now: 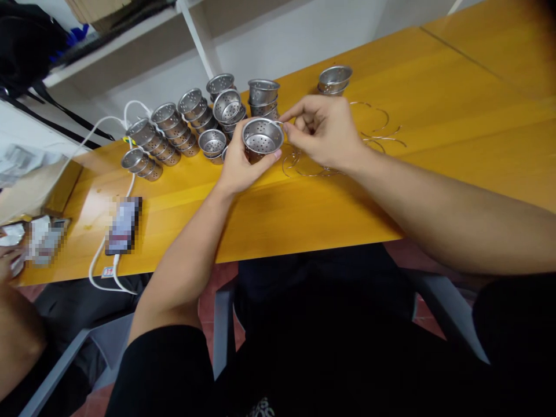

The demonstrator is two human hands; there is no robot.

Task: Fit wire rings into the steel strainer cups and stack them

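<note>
My left hand (pixel 241 165) is closed around a perforated metal strainer cup (pixel 263 138), its open mouth tilted toward me. Thumb and fingers grip the cup's sides above the table. At the right of the rim, my right hand (pixel 324 130) pinches what looks like the end of a thin metal wire; most of that wire is hidden or too fine to follow. Several loose curved wires (pixel 386 138) lie on the table behind and below my right hand. Stacked strainer cups (pixel 228 107) stand just behind my left hand.
More stacks of cups (pixel 165 119) run left along the wooden table (pixel 304 217), and another stack (pixel 334 78) stands at the back right. A phone (pixel 124 226) with a white cable (pixel 93 269) lies left. Another person's arm (pixel 17 336) is at far left.
</note>
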